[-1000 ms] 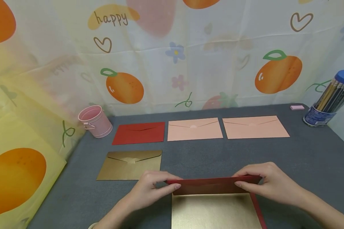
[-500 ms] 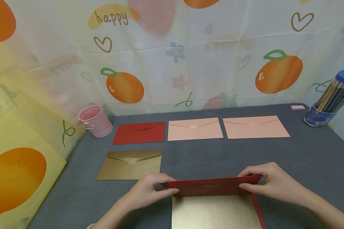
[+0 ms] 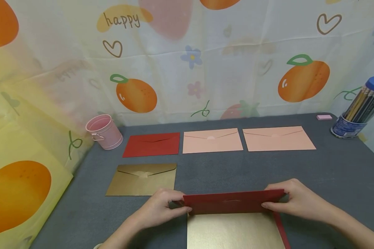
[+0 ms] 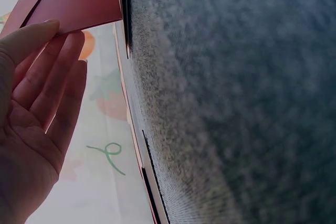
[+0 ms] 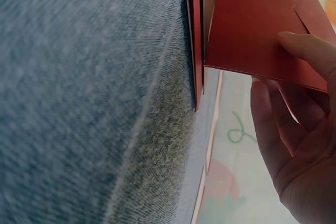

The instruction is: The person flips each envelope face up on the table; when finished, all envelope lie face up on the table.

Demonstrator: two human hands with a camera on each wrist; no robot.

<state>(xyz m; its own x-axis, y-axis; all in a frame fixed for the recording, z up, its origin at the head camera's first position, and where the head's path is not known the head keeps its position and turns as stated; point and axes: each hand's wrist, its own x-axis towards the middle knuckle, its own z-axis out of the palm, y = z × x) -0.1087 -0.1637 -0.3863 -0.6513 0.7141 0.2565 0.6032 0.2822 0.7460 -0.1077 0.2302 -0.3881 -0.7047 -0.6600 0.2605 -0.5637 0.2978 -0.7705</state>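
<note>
Near the front of the table, a red envelope [image 3: 230,201] is raised at an angle along the far edge of a gold panel [image 3: 233,230]. A red strip shows along the gold panel's right side. My left hand [image 3: 162,208] pinches the left end of the red envelope, thumb on the near face and fingers behind. The opposite end is pinched by my right hand [image 3: 299,199] in the same way. In the right wrist view, the red envelope [image 5: 257,35] has a slit line in its face and its lower edge meets the stacked layers.
Behind the hands, a red envelope [image 3: 152,145] and two pink envelopes [image 3: 212,143] lie in a row. A gold envelope [image 3: 140,185] lies at left. At the back stand a pink bucket [image 3: 104,133] and, at right, a pencil tub [image 3: 358,110] beside a small pink block [image 3: 324,117].
Both hands have slid slightly outward along the red envelope toward its ends. The envelope's near face has tipped up a little, showing more of it. The gold panel has stayed in place.
</note>
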